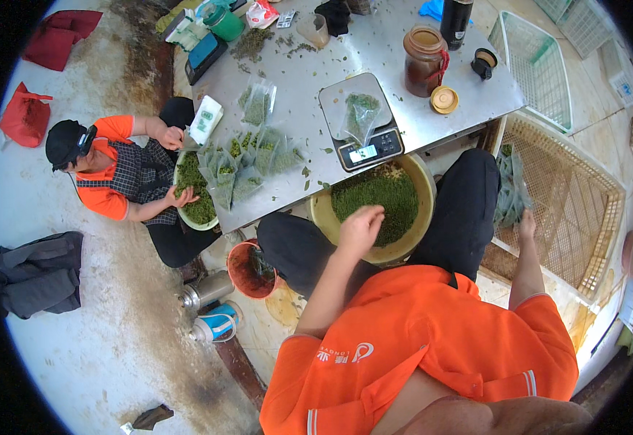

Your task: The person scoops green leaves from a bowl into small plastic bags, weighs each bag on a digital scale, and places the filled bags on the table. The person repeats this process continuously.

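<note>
Left hand (361, 230) is hovering, fingers curled narrow, over green plant pieces (374, 196) lying in the yellow basin (425, 192), any hold unclear, while right hand (527, 223) is meeting the plastic bags' (511, 190) lower end, grip unclear, a filled pouch (360, 119) resting on the scale (336, 116) beyond.
</note>
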A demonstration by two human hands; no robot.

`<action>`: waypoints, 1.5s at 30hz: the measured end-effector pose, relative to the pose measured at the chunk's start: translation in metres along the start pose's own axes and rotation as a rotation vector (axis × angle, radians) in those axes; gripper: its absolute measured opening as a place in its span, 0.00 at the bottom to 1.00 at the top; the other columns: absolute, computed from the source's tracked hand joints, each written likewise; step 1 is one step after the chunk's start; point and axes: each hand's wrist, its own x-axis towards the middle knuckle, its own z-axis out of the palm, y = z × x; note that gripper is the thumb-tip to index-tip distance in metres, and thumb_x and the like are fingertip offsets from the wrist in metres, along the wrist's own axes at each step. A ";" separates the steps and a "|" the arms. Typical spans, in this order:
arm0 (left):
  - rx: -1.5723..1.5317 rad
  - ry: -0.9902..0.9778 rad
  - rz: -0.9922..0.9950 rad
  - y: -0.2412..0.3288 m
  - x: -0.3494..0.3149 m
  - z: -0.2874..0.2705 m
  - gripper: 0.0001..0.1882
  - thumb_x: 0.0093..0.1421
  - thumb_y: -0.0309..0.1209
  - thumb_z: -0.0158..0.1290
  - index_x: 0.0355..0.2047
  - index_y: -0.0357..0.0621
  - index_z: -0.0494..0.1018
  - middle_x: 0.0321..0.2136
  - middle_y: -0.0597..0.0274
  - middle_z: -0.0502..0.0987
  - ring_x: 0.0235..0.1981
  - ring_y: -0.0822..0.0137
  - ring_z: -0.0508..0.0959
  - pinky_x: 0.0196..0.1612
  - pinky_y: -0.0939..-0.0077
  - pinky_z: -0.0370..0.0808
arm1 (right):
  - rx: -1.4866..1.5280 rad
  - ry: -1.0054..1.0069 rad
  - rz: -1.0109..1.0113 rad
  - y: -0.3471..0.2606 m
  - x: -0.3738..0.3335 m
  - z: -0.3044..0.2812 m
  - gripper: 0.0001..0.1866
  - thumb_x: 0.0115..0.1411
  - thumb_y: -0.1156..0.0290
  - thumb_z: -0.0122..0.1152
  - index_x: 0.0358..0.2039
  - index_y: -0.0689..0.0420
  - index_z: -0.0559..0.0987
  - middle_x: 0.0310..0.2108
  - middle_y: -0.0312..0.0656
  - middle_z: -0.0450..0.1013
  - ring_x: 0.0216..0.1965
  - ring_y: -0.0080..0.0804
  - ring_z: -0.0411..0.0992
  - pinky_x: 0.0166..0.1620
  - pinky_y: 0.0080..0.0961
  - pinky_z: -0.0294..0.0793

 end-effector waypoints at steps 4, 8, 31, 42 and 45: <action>-0.210 0.333 -0.147 0.002 0.037 -0.011 0.10 0.65 0.28 0.62 0.45 0.41 0.83 0.40 0.56 0.87 0.38 0.67 0.86 0.43 0.70 0.81 | 0.124 -0.255 0.047 -0.035 -0.008 -0.025 0.29 0.71 0.56 0.58 0.64 0.63 0.74 0.64 0.53 0.72 0.64 0.49 0.71 0.67 0.39 0.67; -0.388 0.522 -0.309 0.017 0.077 -0.013 0.15 0.60 0.30 0.68 0.43 0.41 0.74 0.31 0.64 0.81 0.27 0.73 0.78 0.34 0.74 0.76 | 0.109 0.267 -0.153 -0.105 -0.001 -0.058 0.29 0.67 0.56 0.64 0.62 0.62 0.76 0.60 0.54 0.75 0.62 0.50 0.72 0.65 0.41 0.69; -0.984 0.544 -0.402 -0.003 0.098 -0.020 0.06 0.66 0.25 0.61 0.41 0.35 0.78 0.33 0.61 0.81 0.30 0.72 0.81 0.31 0.77 0.81 | 0.237 0.165 -1.677 -0.522 -0.280 -0.060 0.03 0.50 0.71 0.64 0.24 0.55 0.79 0.65 0.42 0.71 0.72 0.40 0.61 0.75 0.56 0.52; -1.026 0.544 -0.393 -0.005 0.101 -0.018 0.06 0.67 0.24 0.60 0.42 0.38 0.77 0.35 0.62 0.81 0.32 0.72 0.81 0.33 0.77 0.81 | 0.248 0.204 -1.681 -0.519 -0.282 -0.059 0.05 0.52 0.69 0.64 0.23 0.55 0.78 0.67 0.42 0.69 0.73 0.37 0.60 0.75 0.57 0.51; -1.034 0.556 -0.412 -0.003 0.101 -0.018 0.05 0.67 0.25 0.61 0.41 0.39 0.77 0.34 0.63 0.81 0.31 0.72 0.81 0.32 0.77 0.81 | 0.171 0.227 -1.713 -0.522 -0.283 -0.058 0.05 0.52 0.69 0.63 0.23 0.55 0.78 0.69 0.42 0.68 0.74 0.37 0.58 0.76 0.56 0.49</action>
